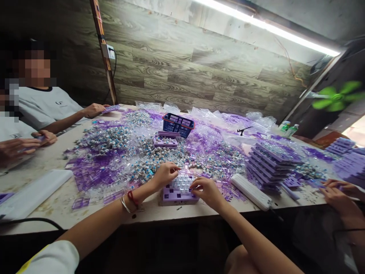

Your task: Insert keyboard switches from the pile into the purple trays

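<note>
A purple plate-like frame (182, 197) with square openings lies at the table's front edge. Clear plastic pieces (181, 183) in rows cover its upper part. My left hand (165, 176) is at the far left corner of these pieces, thumb and fingertips pinched together; what they hold is too small to make out. At the right edge of the clear pieces, my right hand (207, 192) is also closed in a pinch, its fingertips touching or just over the frame. Beyond them spreads a heap of small grey-white and blue parts (148, 160).
Behind the heap stands a dark blue basket (177, 125), with another purple frame (165, 141) before it. To the right are a white power strip (251, 191) and stacked purple frames (268, 165). A long white box (42, 192) lies left. Co-workers' hands (342, 194) work at both sides.
</note>
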{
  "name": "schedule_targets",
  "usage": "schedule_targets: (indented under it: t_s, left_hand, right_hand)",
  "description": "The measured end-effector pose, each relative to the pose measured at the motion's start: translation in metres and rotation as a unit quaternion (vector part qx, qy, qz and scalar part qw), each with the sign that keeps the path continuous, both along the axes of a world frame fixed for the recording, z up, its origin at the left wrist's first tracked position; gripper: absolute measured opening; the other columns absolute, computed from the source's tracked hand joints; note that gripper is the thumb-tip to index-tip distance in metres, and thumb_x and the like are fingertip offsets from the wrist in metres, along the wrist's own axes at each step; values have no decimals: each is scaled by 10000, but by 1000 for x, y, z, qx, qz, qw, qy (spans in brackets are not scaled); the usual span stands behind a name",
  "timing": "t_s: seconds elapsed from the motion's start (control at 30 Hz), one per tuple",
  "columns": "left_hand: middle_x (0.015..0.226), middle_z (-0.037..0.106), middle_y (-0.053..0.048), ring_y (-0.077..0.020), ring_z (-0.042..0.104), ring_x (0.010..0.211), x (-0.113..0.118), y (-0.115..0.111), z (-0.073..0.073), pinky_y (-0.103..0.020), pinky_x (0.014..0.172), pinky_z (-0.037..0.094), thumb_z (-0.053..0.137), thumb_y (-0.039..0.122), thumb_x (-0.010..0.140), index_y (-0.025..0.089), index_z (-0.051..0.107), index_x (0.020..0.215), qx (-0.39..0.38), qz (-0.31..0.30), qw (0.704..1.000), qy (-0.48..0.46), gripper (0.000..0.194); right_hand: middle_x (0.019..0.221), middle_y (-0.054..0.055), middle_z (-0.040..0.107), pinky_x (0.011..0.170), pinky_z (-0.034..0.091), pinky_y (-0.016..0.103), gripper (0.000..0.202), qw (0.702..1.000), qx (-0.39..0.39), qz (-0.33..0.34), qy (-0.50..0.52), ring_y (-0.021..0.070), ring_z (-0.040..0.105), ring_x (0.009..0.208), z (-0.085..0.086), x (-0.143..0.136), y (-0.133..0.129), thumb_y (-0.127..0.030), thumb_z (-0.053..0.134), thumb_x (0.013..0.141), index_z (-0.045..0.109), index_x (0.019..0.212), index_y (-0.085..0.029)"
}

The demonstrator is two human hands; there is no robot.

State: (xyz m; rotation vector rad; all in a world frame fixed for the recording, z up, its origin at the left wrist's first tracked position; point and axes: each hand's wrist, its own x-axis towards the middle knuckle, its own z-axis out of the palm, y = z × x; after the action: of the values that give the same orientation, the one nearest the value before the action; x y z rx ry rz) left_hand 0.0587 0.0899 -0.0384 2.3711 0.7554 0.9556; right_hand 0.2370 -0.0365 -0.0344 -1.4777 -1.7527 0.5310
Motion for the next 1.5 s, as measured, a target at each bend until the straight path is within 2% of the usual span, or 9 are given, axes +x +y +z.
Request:
schedule_targets:
  t_s: [0.13, 0.23, 0.43, 0.53, 0.73, 0.97, 1.13, 1.33, 1.5]
  left_hand:
    - [786, 640, -25, -114, 587, 648, 2, -15, 2, -221, 632, 469, 593, 94, 719, 146, 720, 884, -43, -46, 998, -22, 214]
    - [803, 619, -18, -110, 596, 677, 3, -21, 1, -237, 698, 484, 578, 38, 707, 149, 700, 915, -12, -74, 996, -42, 265]
    - [891, 620, -43, -134, 603, 775, 7, -31, -7, -250, 735, 502, 526, -23, 706, 153, 684, 929, 23, -119, 992, -37, 325]
    - [907, 621, -45, -146, 601, 826, 8, -33, -10, -259, 773, 505, 542, -7, 721, 161, 676, 936, 26, -121, 992, -27, 304]
    - [913, 618, -50, -144, 599, 824, 8, -33, -11, -246, 762, 506, 574, 47, 768, 150, 672, 931, 22, -121, 992, -28, 216]
    - [917, 620, -54, -159, 596, 854, 7, -33, -9, -271, 792, 497, 574, 73, 783, 163, 675, 929, 30, -130, 991, -17, 199]
    - [888, 612, -49, -163, 593, 849, 7, -33, -7, -278, 799, 482, 571, 80, 798, 165, 666, 928, 39, -137, 990, -9, 183]
    - [882, 614, -45, -161, 588, 842, 7, -32, -8, -267, 779, 478, 577, 64, 783, 165, 669, 914, 43, -139, 989, -2, 189]
    - [912, 620, -46, -163, 587, 884, 7, -32, -8, -267, 802, 476, 566, 27, 767, 171, 670, 958, 42, -147, 988, -19, 261]
  right_hand:
    - [825, 50, 698, 657, 553, 253, 266, 999, 15, 26, -22, 152, 655, 708, -4, 2, -1, -6, 576, 665, 741, 770, -187]
    - [833, 52, 702, 680, 550, 257, 313, 999, 22, 26, -38, 160, 661, 745, -4, 4, -2, 16, 542, 676, 739, 807, -189]
    - [727, 18, 684, 622, 524, 239, 253, 997, 42, 30, -54, 138, 633, 653, -3, 6, 1, 3, 583, 677, 711, 779, -190]
    - [737, 19, 691, 622, 517, 235, 220, 996, 65, 47, -48, 133, 637, 650, -3, 7, 2, -10, 587, 685, 702, 707, -196]
    - [734, 23, 681, 596, 513, 221, 214, 994, 82, 56, -39, 127, 632, 636, -2, 6, 2, -19, 567, 678, 694, 696, -189]
    - [714, 8, 682, 625, 508, 239, 241, 994, 52, 60, -78, 129, 628, 632, 3, 7, 2, -11, 573, 690, 700, 776, -198]
    - [762, 23, 702, 628, 522, 246, 206, 996, 64, 52, -41, 140, 648, 674, -1, 10, 4, -71, 562, 743, 690, 848, -194]
    - [759, 23, 692, 615, 530, 248, 198, 997, 53, 44, -19, 139, 645, 670, -6, 9, 4, -97, 553, 745, 681, 866, -188]
    - [755, 3, 667, 661, 532, 259, 316, 998, 39, 52, -19, 125, 637, 672, -5, 11, 3, -42, 511, 718, 597, 986, -184]
